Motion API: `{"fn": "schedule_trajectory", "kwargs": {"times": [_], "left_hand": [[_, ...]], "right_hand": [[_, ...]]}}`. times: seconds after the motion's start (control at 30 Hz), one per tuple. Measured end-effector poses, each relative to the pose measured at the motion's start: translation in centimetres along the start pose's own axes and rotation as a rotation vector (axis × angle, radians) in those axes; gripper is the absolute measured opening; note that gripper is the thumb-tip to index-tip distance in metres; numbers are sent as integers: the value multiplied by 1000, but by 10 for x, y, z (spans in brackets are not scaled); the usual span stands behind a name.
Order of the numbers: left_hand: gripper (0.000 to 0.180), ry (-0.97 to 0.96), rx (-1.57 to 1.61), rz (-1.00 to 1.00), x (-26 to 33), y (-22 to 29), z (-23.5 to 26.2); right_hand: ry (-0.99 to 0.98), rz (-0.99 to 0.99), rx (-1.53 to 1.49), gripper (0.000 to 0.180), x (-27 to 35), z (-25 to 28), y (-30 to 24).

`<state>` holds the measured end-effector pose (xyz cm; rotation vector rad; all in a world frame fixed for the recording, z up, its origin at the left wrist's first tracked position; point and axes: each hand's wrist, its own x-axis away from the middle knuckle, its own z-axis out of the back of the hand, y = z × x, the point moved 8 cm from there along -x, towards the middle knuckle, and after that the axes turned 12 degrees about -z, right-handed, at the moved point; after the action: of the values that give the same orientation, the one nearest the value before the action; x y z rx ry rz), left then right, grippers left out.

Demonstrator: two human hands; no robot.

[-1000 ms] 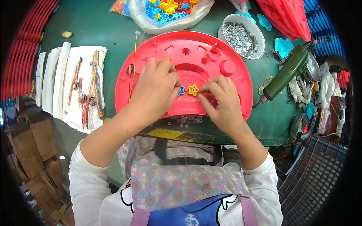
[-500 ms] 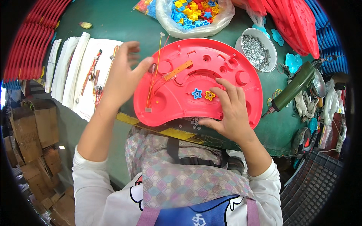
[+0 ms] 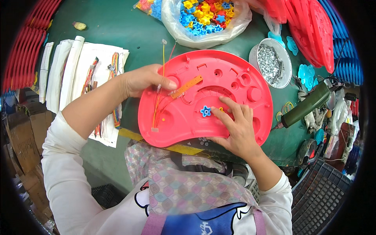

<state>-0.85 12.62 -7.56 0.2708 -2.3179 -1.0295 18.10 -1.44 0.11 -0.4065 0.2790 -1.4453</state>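
A red curved plastic shell (image 3: 188, 129) lies open side up on the table before me. My left hand (image 3: 147, 80) closes over its left rim, thumb on top and the other fingers hidden. My right hand (image 3: 241, 133) grips the near right edge, its fingers reaching inside and its thumb tip hidden under the rim. Near those fingertips sit a blue star-shaped piece (image 3: 205, 111) and a yellow star-shaped piece (image 3: 221, 110), the latter partly covered. Beside my left thumb, an orange circuit strip (image 3: 186, 87) with thin wires (image 3: 157, 105) rests in the shell.
Beyond the shell stands a bag of colourful star pieces (image 3: 203, 19). A white bowl of screws (image 3: 270, 62) and a green electric screwdriver (image 3: 307, 103) are at right, near stacked red shells (image 3: 309, 31). Wire bundles (image 3: 114, 68) lie on white packets (image 3: 102, 51) at left.
My left hand has come down from the air onto the shell's left rim. My right fingers have drawn in over the yellow star, and the shell sits slightly lower in view.
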Motion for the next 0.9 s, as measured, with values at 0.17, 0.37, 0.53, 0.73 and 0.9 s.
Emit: {"fn": "schedule_trajectory", "kwargs": {"times": [0.17, 0.37, 0.53, 0.73, 0.9], "left_hand": [[55, 20, -13, -25, 7, -3, 2], [54, 121, -186, 9, -6, 16, 2], [48, 92, -384, -43, -27, 32, 5], [35, 133, -356, 39, -30, 33, 0], [34, 37, -344, 194, -29, 37, -3]], "right_hand": [[-8, 13, 25, 81, 2, -2, -2], [-28, -8, -8, 81, -3, 1, 0], [-42, 0, -1, 81, -5, 1, -1], [-48, 7, 3, 84, -2, -1, -2], [-11, 38, 10, 86, 2, -1, -3]]}}
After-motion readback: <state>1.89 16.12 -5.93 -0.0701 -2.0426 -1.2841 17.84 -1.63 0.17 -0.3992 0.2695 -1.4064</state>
